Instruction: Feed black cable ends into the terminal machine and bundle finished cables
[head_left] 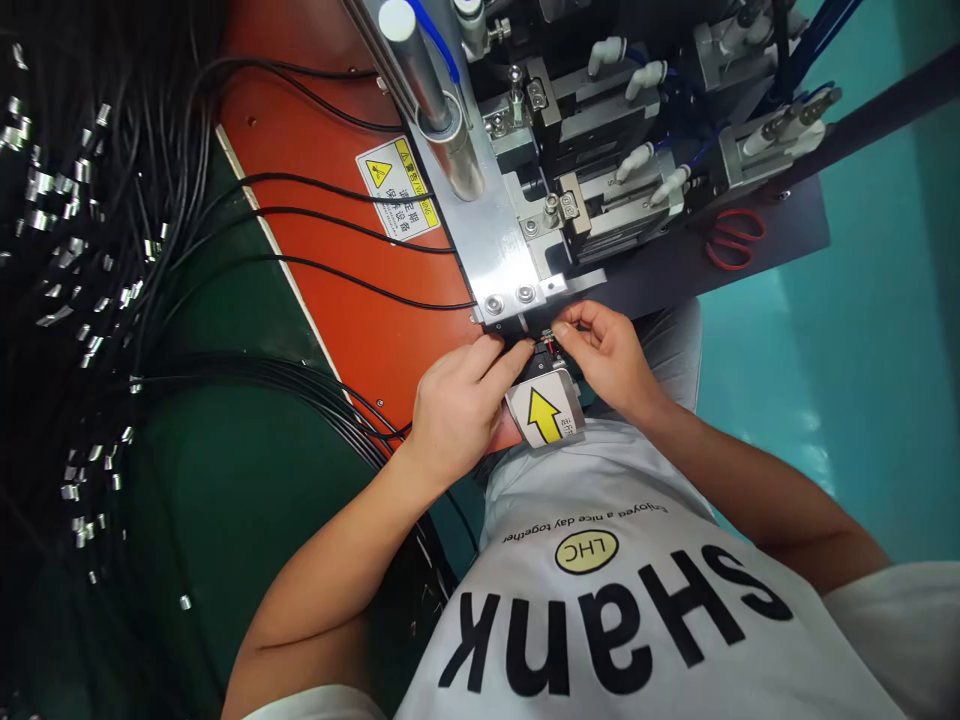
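My left hand is closed, its fingertips at the small black fixture on the machine's front end. A black cable runs in from the left and disappears under this hand. From the other side, my right hand pinches at the fixture's right edge with thumb and forefinger. Whatever lies between those two fingertips is too small to make out. A tiny red wire shows beside them. Just below the fixture sits a metal cover with a yellow arrow label.
The machine's metal plate and upright post stand just beyond my hands. Pneumatic cylinders lie to the right, near red-handled scissors. Many black cables with metal ends hang over the green surface at left.
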